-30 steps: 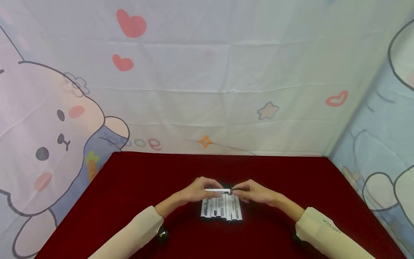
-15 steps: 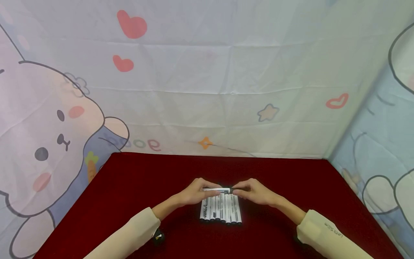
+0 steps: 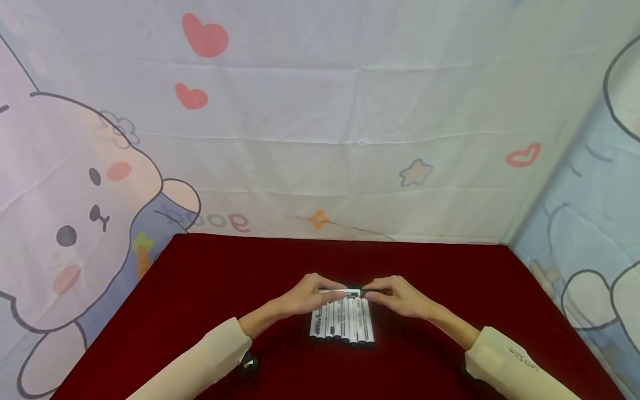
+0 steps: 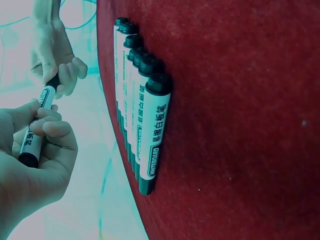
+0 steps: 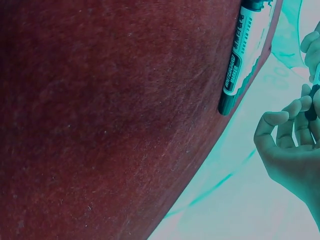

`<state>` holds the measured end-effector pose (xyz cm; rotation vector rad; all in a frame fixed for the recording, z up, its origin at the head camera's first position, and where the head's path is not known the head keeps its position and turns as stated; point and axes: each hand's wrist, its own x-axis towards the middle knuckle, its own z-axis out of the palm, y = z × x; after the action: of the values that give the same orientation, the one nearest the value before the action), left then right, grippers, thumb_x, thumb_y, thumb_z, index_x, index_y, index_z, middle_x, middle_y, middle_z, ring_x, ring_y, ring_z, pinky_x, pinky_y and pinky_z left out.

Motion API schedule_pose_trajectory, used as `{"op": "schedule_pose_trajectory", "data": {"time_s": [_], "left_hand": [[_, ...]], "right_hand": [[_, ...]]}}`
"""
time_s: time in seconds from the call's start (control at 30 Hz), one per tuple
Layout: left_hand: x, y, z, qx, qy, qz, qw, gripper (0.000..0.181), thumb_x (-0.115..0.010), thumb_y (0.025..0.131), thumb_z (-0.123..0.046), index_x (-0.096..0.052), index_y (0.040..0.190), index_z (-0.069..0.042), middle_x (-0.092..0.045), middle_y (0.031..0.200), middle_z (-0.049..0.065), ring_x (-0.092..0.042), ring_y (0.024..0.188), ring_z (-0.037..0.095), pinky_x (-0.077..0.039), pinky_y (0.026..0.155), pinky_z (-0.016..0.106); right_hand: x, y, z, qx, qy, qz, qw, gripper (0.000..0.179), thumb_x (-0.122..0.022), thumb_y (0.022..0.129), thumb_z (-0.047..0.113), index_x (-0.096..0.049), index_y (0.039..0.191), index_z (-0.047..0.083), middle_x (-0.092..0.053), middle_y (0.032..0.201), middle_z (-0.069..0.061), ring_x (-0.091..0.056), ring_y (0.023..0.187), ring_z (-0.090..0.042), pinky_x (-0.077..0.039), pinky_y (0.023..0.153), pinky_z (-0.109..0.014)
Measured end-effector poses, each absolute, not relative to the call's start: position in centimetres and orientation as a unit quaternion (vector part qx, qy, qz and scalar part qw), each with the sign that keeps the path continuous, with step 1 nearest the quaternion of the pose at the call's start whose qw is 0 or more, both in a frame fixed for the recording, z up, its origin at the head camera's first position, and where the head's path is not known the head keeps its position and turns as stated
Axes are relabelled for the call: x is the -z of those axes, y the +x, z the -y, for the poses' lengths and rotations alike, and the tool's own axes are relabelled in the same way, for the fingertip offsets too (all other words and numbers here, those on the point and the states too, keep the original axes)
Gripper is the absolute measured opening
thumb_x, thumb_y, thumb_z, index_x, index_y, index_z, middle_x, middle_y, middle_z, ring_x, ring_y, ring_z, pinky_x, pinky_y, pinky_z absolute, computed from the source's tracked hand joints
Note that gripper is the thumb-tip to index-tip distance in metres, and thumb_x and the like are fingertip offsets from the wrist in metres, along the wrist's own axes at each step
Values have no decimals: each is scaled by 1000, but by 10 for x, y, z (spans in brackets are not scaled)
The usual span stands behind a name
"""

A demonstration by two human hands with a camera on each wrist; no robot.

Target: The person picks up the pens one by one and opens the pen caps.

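MARKER HELD AT BOTH ENDS, CLEAR OF CLOTH

Bare L hand [image 3: 302, 294] is gripping white cylindrical marker [image 3: 353, 293] round its barrel; bare R hand [image 3: 400, 295] is pinching same marker's black end [image 4: 53, 80]; two-handed hold is prob. steadying it; marker is hovering nr far end of row of matching white, black-ended markers [image 3: 342, 322]; these are lying side by side on dark-red cloth [image 3: 240, 266], prob. limiting roll.

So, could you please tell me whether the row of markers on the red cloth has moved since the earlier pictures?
No; the row of markers shows no clear shift against the printed orange star in the head view.
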<state>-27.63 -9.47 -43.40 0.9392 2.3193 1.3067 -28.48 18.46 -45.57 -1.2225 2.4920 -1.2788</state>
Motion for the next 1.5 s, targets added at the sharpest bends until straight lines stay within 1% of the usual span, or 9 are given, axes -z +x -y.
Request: {"op": "schedule_pose_trajectory", "data": {"time_s": [0.13,0.33,0.47,0.6,0.73,0.93,1.13,1.33,1.5], "left_hand": [[432,-275,94,-469,312,-808,175,35,-58,105,-21,-68,131,-1,-37,59,-6,-32,51,6,-30,49,19],[434,-275,96,-472,302,-805,196,36,-58,105,-23,-67,133,-2,-37,58,-6,-33,52,7,-30,50,20],[434,-275,95,-472,304,-807,183,36,-59,105,-23,-67,132,-2,-41,60,-4,-36,52,7,-32,50,20],[434,-277,95,-459,316,-815,156,33,-63,103,-21,-69,131,-4,-62,72,10,-42,54,5,-35,51,19],[433,-277,98,-455,324,-817,140,32,-66,101,-19,-70,130,-6,-74,96,24,-51,61,11,-37,53,18],[432,-278,103,-460,318,-819,133,31,-68,100,-21,-72,129,-11,-76,111,14,-64,83,30,-54,68,28],[432,-280,106,-461,319,-816,137,28,-68,100,-22,-73,125,-12,-76,115,9,-69,87,27,-60,77,38],[435,-282,101,-441,328,-827,115,28,-71,97,-25,-74,121,-11,-76,101,8,-67,79,16,-55,69,23],[438,-282,97,-423,340,-833,102,29,-70,98,-26,-76,119,-7,-78,113,9,-69,92,10,-55,79,20]], "right_hand": [[456,-283,-184,415,-393,-820,31,21,-63,101,12,-75,116,1,-63,84,-8,-49,74,-2,-48,67,-19],[457,-280,-183,408,-398,-821,24,20,-63,102,12,-76,115,3,-65,85,-14,-49,74,-1,-48,66,-19],[456,-281,-185,409,-399,-821,28,21,-62,102,13,-75,116,3,-70,91,-16,-52,77,-1,-51,70,-19],[453,-284,-187,433,-366,-818,94,24,-61,104,16,-73,119,3,-68,86,-8,-51,73,-1,-49,67,-17],[450,-287,-187,455,-321,-811,183,30,-55,107,25,-69,125,5,-48,75,2,-42,64,-5,-39,59,-19],[444,-289,-183,463,-305,-798,236,36,-50,109,30,-66,130,7,-45,76,1,-44,70,-11,-39,66,-24],[440,-290,-176,476,-333,-776,245,39,-47,110,29,-65,129,0,-45,75,1,-44,70,-10,-39,67,-24],[441,-290,-173,477,-324,-779,246,37,-49,110,28,-66,130,1,-48,81,-2,-45,74,-11,-40,70,-25],[446,-289,-167,466,-330,-782,249,39,-46,110,29,-67,128,1,-53,83,-1,-48,75,-13,-48,74,-25]]}}
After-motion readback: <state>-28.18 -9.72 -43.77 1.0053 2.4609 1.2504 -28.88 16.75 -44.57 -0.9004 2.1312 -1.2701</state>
